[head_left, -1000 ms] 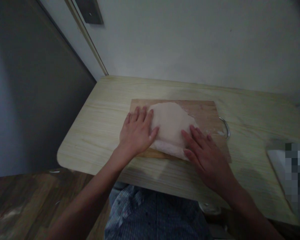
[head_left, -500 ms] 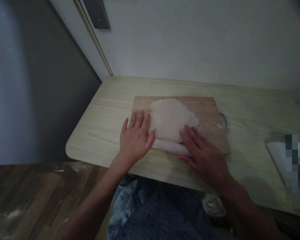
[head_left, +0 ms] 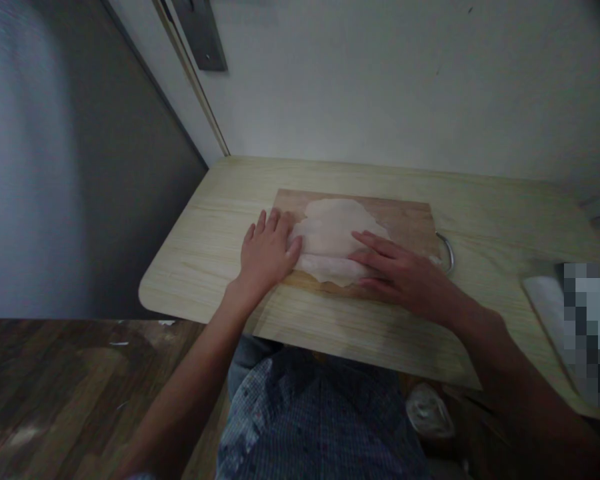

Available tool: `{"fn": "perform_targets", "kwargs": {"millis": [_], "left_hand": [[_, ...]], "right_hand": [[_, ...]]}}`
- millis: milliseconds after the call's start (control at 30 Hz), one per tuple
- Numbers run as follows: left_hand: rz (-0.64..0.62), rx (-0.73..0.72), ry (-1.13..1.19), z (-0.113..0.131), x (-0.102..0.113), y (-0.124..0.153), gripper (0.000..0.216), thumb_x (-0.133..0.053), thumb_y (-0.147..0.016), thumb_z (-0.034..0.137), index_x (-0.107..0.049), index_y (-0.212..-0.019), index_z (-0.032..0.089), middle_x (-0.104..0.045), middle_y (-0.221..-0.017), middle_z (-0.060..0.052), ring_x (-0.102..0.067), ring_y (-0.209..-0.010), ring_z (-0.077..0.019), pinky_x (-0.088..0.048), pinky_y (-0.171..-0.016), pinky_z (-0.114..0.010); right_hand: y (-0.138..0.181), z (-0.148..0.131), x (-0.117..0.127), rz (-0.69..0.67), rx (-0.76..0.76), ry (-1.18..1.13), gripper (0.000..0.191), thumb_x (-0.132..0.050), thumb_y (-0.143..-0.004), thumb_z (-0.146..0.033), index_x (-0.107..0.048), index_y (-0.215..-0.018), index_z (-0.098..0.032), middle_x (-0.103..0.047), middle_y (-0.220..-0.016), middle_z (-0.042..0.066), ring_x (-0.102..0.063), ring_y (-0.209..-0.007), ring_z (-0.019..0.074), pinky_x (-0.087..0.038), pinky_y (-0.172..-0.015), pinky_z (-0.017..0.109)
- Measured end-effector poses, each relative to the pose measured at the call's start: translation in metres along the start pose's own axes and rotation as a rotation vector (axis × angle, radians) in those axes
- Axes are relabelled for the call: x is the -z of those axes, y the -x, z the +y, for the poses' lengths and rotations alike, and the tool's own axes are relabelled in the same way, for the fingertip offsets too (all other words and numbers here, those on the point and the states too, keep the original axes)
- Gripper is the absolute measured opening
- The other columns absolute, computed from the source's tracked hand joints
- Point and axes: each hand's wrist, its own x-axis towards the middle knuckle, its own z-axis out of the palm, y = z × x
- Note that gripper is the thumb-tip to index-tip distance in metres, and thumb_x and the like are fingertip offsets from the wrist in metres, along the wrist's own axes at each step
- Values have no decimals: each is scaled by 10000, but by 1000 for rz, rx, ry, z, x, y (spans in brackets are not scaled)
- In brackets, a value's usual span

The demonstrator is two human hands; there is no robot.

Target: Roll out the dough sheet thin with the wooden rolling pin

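Note:
A pale flat sheet of dough (head_left: 333, 233) lies on a wooden cutting board (head_left: 410, 223) with a metal handle (head_left: 447, 250) at its right end. Its near edge is folded over into a thicker strip. My left hand (head_left: 267, 250) lies flat at the dough's left edge, fingers stretched out and together, thumb against the fold. My right hand (head_left: 405, 277) rests palm down on the dough's near right part, fingers extended toward the left across the fold.
The board sits on a light wood table (head_left: 220, 267) against a white wall. A dark panel (head_left: 105, 180) stands at the left and wood floor (head_left: 55, 400) lies below. A blurred-out object (head_left: 580, 327) sits at the table's right edge.
The near edge of the dough has been rolled farther up over the sheet. Both hands have moved away from me with it, the right fingers turning to point left.

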Motion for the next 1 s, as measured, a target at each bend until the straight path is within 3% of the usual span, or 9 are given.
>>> {"fn": "perform_targets", "kwargs": {"millis": [233,367,600,1000], "left_hand": [[-131,-44,-22,1,4,-13,520,-241,-865,436,-277,-1308,167,-276,-1385,-125,-248,-1261,-289,-287,-971,-427],[-102,-43,-66,2,4,-14,549,-224,-865,451,-233,-1332,164,-254,-1397,-113,-222,-1272,-284,-253,-987,-440],[-53,-112,-83,4,5,1,520,-230,-865,398,-229,-1339,185,-258,-1400,-88,-198,-1283,-268,-195,-1007,-466],[16,-107,-37,3,3,26,513,-298,-826,275,-248,-1334,217,-289,-1388,-68,-203,-1283,-260,-184,-1016,-482]], "right_hand": [[-9,4,-12,63,-140,121,517,-243,-871,-470,-423,-1232,-146,-379,-1327,146,-235,-1265,262,-241,-988,515],[-7,3,-13,34,-168,99,537,-200,-879,-469,-355,-1286,-154,-342,-1353,132,-226,-1271,238,-239,-999,483],[3,-13,-16,-15,-190,125,530,-218,-877,-465,-363,-1281,-155,-341,-1353,134,-275,-1252,233,-271,-984,475],[12,-30,-16,8,-147,181,460,-366,-860,-389,-391,-1262,-167,-374,-1337,105,-355,-1206,254,-288,-966,495]]}}
